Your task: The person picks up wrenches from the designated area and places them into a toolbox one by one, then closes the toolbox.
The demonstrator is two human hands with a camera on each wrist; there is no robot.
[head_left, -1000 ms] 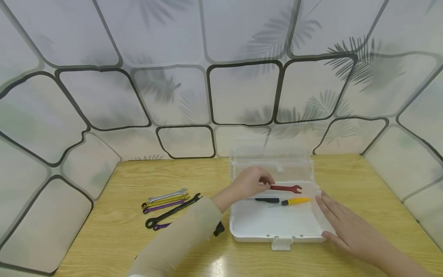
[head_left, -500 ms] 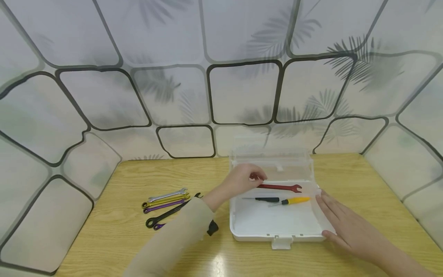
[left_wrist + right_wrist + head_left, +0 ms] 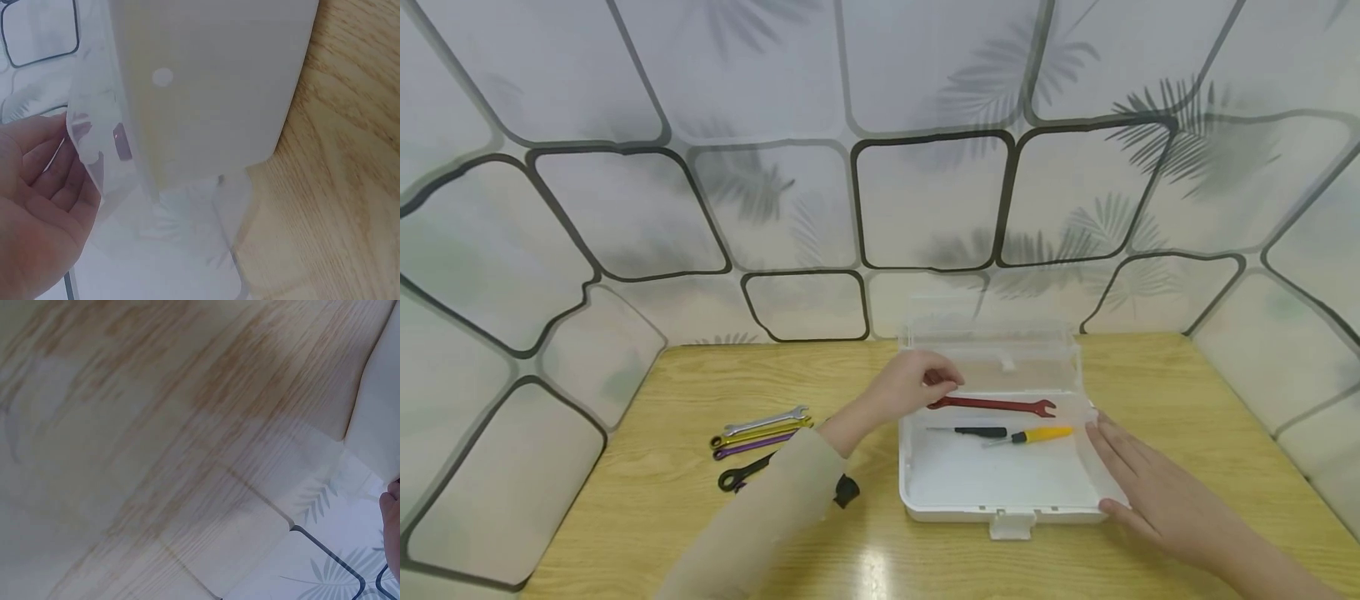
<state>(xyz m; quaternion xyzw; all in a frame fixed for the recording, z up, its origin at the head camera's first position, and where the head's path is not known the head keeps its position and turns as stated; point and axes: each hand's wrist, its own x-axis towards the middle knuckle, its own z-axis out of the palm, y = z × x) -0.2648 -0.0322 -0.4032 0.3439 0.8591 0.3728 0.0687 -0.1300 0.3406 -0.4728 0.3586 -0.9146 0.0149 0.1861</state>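
Resting our straight-fingered right hand (image 3: 1157, 496) against the box (image 3: 981, 479), we might shift it by overpressing; a careless brush from our loose, empty left hand (image 3: 906, 386) could skew the red wrench (image 3: 996, 405) inside.

Smooth white plastic on the box (image 3: 1000, 483), thin see-through plastic on the lid (image 3: 1037, 371). Coloured, smooth-looking metal on the red wrench (image 3: 992, 405); bright, shiny metal on the silver wrench (image 3: 766, 422). Smooth plastic look to the yellow screwdriver handle (image 3: 1048, 434). Glossy, glare-catching wood grain on the tabletop (image 3: 925, 567). Matt beige cloth on the sleeve (image 3: 767, 517).
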